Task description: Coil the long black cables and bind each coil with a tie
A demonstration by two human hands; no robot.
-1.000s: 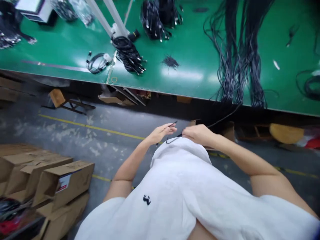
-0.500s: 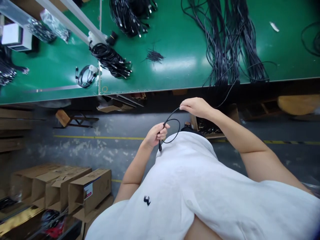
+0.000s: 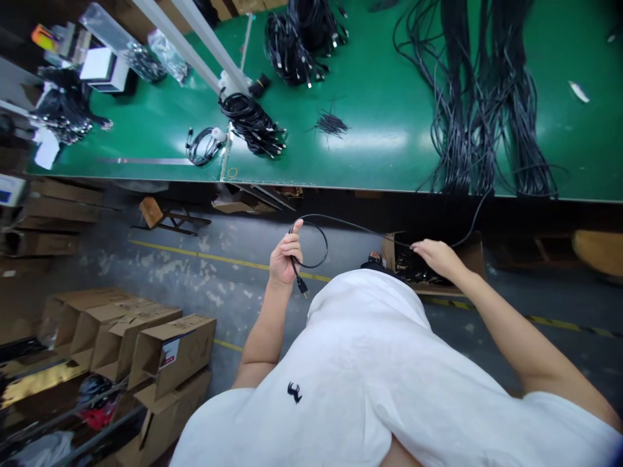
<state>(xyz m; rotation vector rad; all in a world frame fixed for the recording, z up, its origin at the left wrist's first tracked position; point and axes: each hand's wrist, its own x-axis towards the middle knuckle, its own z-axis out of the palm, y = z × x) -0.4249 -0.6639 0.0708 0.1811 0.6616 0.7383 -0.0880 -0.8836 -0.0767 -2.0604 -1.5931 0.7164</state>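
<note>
Workroom with a grey floor point(image 3: 233, 240) marked by yellow lines point(image 3: 195, 253); along the far side runs a long green table point(image 3: 379, 162). A person in a white shirt point(image 3: 360, 350) faces it. Cardboard boxes point(image 3: 170, 357) stand at the left, and an open box point(image 3: 474, 256) sits low, to the right. On the table, a long bundle of black cables point(image 3: 472, 123) reaches the front edge; a smaller coiled bundle point(image 3: 250, 123) lies farther left. The hands are off the table and well apart: the left hand point(image 3: 285, 256) is curled around a black cable point(image 3: 353, 225), thumb raised, while the right hand point(image 3: 438, 256) pinches the same cable at its fingertips. The cable forms one loop beside the left hand, passes the right hand and rises to the table's edge at the long bundle. Its plug point(image 3: 302, 286) hangs just below the left hand.

Possible faults: a hard pull could drag or knot neighbouring cables, since the far part appears to lie among them. A loosened left grip could let the loop spring open. Slack could sag and catch on the open box. The dangling plug could swing through the loop and snarl it.
</note>
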